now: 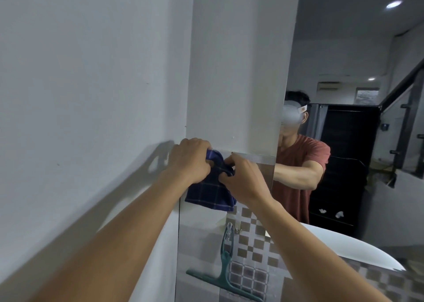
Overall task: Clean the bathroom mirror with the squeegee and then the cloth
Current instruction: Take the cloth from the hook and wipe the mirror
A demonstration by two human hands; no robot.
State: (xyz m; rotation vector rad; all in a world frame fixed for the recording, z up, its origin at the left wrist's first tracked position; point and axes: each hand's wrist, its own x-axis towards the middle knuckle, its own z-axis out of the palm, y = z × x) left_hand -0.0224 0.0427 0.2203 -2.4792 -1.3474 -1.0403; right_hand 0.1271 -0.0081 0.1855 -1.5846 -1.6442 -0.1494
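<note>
Both hands meet at the wall just left of the mirror (344,95). The left hand (191,158) is closed over the top of a dark blue checked cloth (211,192), fingers curled into a bunched fold. The right hand (244,179) pinches the same bunch from the right side, thumb and fingers tight on the fabric. The rest of the cloth hangs free below the hands, its lower edge loose against the wall.

The teal squeegee (223,276) hangs lower and nearer, its handle caught on a chrome wall hook (229,229) over the brown-and-white tiled wall (252,244), blade downward. Neither hand touches it, so the cloth stage seems to be the one in hand.

The cloth looks light, soft and limp, with no stiffness of its own; it will likely droop and fold wherever it is not supported. Gripped by one corner it would probably drag and smear, so the better hold is a flat folded pad under a spread palm, with the loose edges tucked in. The glass is hard, smooth and breakable, so even, moderate pressure seems wise. The mirror's left edge lies just to the right of the hands.
</note>
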